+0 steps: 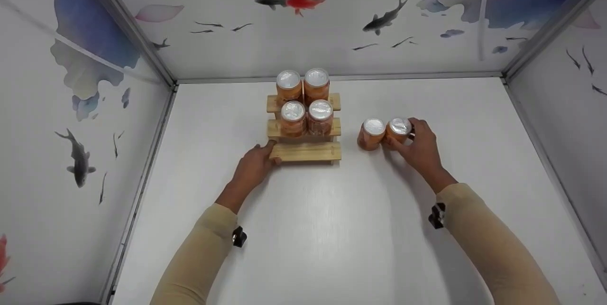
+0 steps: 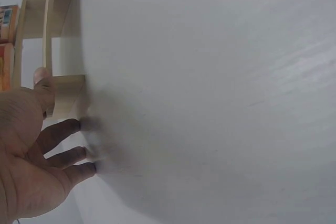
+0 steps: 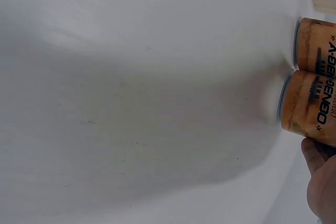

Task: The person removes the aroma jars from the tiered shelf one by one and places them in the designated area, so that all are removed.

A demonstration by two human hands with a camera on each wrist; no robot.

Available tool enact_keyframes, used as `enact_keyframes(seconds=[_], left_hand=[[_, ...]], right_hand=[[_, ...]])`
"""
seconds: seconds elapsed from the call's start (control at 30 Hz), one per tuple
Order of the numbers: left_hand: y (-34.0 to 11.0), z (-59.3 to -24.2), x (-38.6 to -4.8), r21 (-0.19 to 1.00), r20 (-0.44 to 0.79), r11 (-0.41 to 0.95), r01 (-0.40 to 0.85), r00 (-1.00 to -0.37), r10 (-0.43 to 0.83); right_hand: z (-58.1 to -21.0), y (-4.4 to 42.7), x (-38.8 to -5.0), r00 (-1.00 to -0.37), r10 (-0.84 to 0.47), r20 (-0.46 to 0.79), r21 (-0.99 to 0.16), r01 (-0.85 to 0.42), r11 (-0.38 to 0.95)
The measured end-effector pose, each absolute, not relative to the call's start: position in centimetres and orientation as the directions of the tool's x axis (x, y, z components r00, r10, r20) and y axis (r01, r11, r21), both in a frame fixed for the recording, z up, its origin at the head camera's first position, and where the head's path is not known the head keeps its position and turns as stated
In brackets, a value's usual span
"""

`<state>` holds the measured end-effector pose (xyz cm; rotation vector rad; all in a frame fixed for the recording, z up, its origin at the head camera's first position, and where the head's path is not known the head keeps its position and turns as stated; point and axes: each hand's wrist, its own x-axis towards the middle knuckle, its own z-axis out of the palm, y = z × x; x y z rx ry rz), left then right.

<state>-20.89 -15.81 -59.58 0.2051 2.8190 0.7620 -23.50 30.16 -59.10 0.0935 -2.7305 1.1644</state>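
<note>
A three-step wooden rack (image 1: 306, 152) stands on the white table. My left hand (image 1: 255, 166) holds the left end of its lowest step, the thumb (image 2: 44, 85) against the board and other fingers near the tabletop. Two orange cans with silver lids, one being the left can (image 1: 289, 86), stand on the top step. Two more, including the right can (image 1: 320, 116), stand on the middle step. Right of the rack, my right hand (image 1: 421, 146) grips an orange can (image 3: 307, 103) between thumb and fingers. Close against it on the left stands another can (image 1: 371, 134).
White tabletop (image 1: 322, 229) lies around the rack and in front of both hands. A back wall (image 1: 332, 53) with painted fish rises just behind the rack. Side walls enclose the table at left (image 1: 95, 120) and right (image 1: 569, 82).
</note>
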Motion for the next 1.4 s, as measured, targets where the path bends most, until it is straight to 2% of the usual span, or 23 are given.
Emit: enact_keyframes(seconds=[0.57, 1.4], left_hand=[[-15.63, -59.19, -20.81, 0.509, -0.174, 0.858, 0.070, -0.968, 0.182], [-15.97, -59.53, -20.93, 0.577, -0.166, 0.815, 0.058, -0.968, 0.186]], right_hand=[[-59.15, 30.51, -23.38, -0.993, -0.011, 0.119, -0.714, -0.093, 0.694], [-59.21, 30.50, -23.57, -0.991, -0.019, 0.133, -0.713, -0.109, 0.693]])
